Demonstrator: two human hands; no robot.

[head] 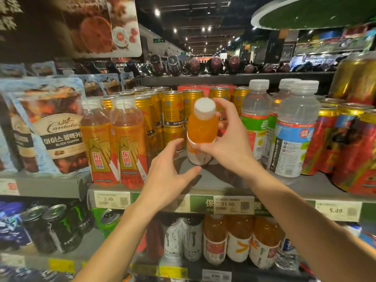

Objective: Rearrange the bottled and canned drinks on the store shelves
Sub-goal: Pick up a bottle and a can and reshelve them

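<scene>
An orange drink bottle [201,127] with a white cap and white lower label stands on the middle shelf [219,180] in a gap between drinks. My right hand [230,137] grips it from the right, fingers curled round its neck and thumb on its label. My left hand [171,169] hovers just left of the bottle's base, fingers spread and holding nothing. Gold cans [173,110] stand stacked behind the bottle. Two amber bottles [120,143] with red labels stand to the left, clear bottles [295,131] with white caps to the right.
Coffee pouches [53,129] fill the shelf at left. Red and gold cans [350,147] crowd the right end. Below the price-tag strip [234,204] stand black cans [53,226], white cans [183,237] and more orange bottles [240,237]. Dark bottles [195,65] line the top shelf.
</scene>
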